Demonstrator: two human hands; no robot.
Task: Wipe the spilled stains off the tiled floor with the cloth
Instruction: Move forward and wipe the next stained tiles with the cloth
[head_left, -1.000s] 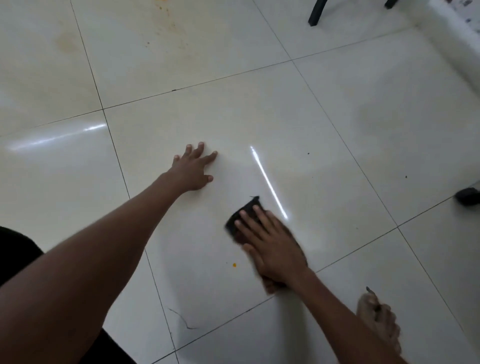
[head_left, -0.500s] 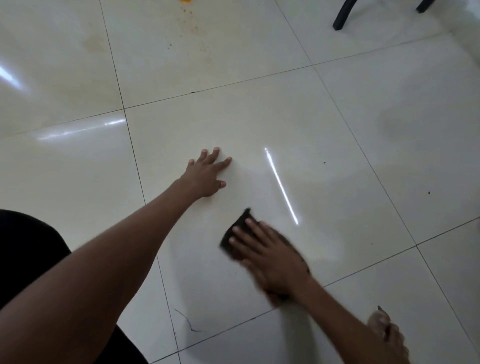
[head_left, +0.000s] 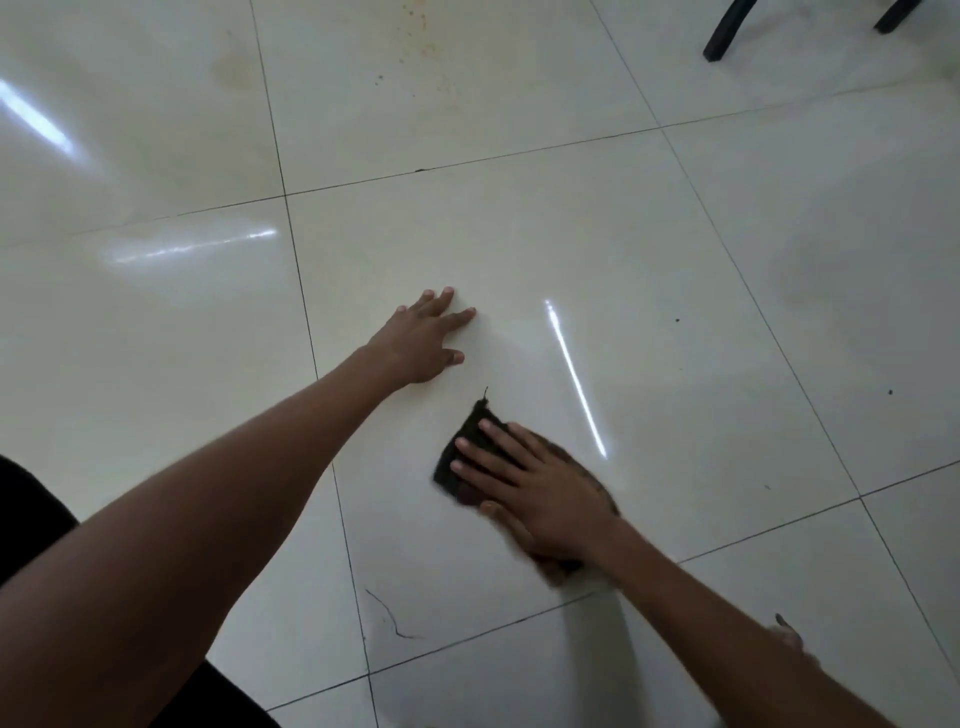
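My right hand (head_left: 540, 493) lies flat with straight fingers on a dark cloth (head_left: 462, 441), pressing it onto the glossy white tiled floor (head_left: 597, 249). Most of the cloth is hidden under the palm; its left corner sticks out. My left hand (head_left: 423, 340) rests flat on the same tile, fingers spread, a little up and left of the cloth. Faint orange-brown stains (head_left: 415, 57) speckle the tile farther ahead, and a paler blotch (head_left: 231, 73) lies left of them.
Two dark chair legs (head_left: 722, 31) stand at the top right. Small dark specks (head_left: 677, 320) dot the tile right of the cloth. A thin dark thread (head_left: 387, 616) lies near the grout line below. My foot (head_left: 792, 639) shows at the lower right.
My right hand has slid the cloth down and left over the tile, and the small orange spot seen there before is gone. The view has tilted upward. My left hand stays planted.
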